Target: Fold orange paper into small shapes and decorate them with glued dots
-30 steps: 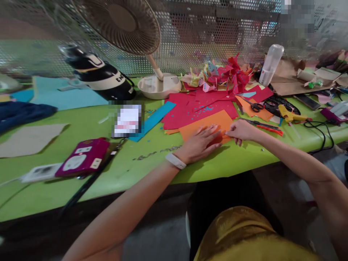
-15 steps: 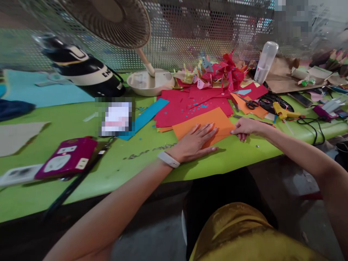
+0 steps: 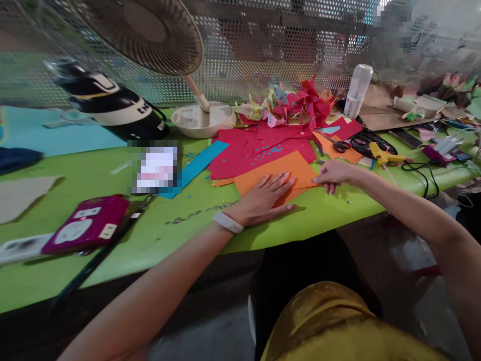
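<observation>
A folded sheet of orange paper [image 3: 295, 165] lies near the front of the table. My left hand [image 3: 265, 198] rests flat on it, fingers spread and thumb pointing right. At the paper's right edge is my right hand [image 3: 332, 175], its fingers curled and closed, with the index fingertip touching the corner. Whatever those fingers grip is hidden. A thin dark strip shows just behind the right hand, partly covered by it. Under and behind the orange sheet lie red paper sheets [image 3: 240, 145] with small blue dots.
Behind the sheets is a pile of folded paper figures [image 3: 310, 103]. Scissors [image 3: 340, 146] and a yellow glue gun [image 3: 383, 154] lie right. Leftward are a blue paper strip [image 3: 203, 163], a phone [image 3: 157, 168], a purple power strip [image 3: 88, 223], a black bottle [image 3: 120, 108] and a fan [image 3: 150, 35].
The view has shifted slightly, so everything appears a little further left and lower. My left hand stays flat on the orange paper; my right hand stays closed at its right edge.
</observation>
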Demonstrator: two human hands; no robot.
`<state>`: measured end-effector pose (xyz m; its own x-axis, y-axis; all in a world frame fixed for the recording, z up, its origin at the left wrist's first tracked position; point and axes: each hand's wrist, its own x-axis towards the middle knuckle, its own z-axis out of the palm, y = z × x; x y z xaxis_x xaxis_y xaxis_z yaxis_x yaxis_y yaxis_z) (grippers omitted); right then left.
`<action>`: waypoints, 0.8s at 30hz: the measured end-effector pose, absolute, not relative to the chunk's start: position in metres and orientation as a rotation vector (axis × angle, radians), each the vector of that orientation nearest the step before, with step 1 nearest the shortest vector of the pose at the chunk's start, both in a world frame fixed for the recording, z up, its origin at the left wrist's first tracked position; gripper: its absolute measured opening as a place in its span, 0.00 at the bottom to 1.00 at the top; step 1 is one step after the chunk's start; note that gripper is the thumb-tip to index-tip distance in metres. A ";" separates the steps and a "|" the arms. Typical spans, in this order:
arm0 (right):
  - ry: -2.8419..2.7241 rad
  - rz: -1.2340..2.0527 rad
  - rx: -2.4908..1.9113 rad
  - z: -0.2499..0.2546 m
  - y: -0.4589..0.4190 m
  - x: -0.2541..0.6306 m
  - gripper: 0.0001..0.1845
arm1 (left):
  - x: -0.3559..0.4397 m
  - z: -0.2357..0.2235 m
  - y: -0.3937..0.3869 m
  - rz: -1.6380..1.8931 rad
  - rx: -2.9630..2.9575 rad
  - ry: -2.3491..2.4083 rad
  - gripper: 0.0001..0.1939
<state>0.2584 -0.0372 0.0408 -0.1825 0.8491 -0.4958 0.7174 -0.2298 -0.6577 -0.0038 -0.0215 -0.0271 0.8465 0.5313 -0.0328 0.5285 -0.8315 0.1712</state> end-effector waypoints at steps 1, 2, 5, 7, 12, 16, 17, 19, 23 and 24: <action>-1.872 1.404 -1.905 0.039 -0.035 0.250 0.21 | -0.004 -0.027 -0.022 0.021 2.849 0.826 0.44; -1.895 1.421 -1.904 0.035 -0.032 0.242 0.23 | -0.004 -0.027 -0.022 0.013 2.847 0.831 0.44; -1.970 1.463 -1.884 0.024 -0.025 0.227 0.25 | -0.003 -0.025 -0.023 -0.010 2.833 0.848 0.44; -1.969 1.489 -1.869 0.018 -0.023 0.226 0.25 | -0.003 -0.025 -0.023 -0.005 2.823 0.846 0.44; -1.858 1.521 -1.928 0.021 -0.029 0.245 0.23 | -0.003 -0.026 -0.022 0.008 2.817 0.837 0.43; -1.793 1.506 -2.007 0.024 -0.037 0.268 0.22 | -0.003 -0.028 -0.020 0.002 2.806 0.841 0.43; -1.777 1.486 -2.026 0.025 -0.039 0.274 0.22 | -0.003 -0.029 -0.020 0.000 2.802 0.842 0.43; -1.747 1.448 -2.060 0.026 -0.044 0.286 0.21 | -0.002 -0.029 -0.019 -0.009 2.793 0.846 0.43; -1.722 1.380 -2.103 0.031 -0.053 0.303 0.19 | 0.000 -0.026 -0.020 -0.016 2.775 0.863 0.43; -1.728 1.349 -2.093 0.032 -0.055 0.304 0.19 | 0.001 -0.025 -0.020 -0.003 2.766 0.861 0.42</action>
<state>0.3040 -0.0549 0.0323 -0.0432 0.8339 -0.5503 0.7362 -0.3458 -0.5818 0.0008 -0.0204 -0.0246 0.8258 0.5591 -0.0739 0.5595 -0.7960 0.2310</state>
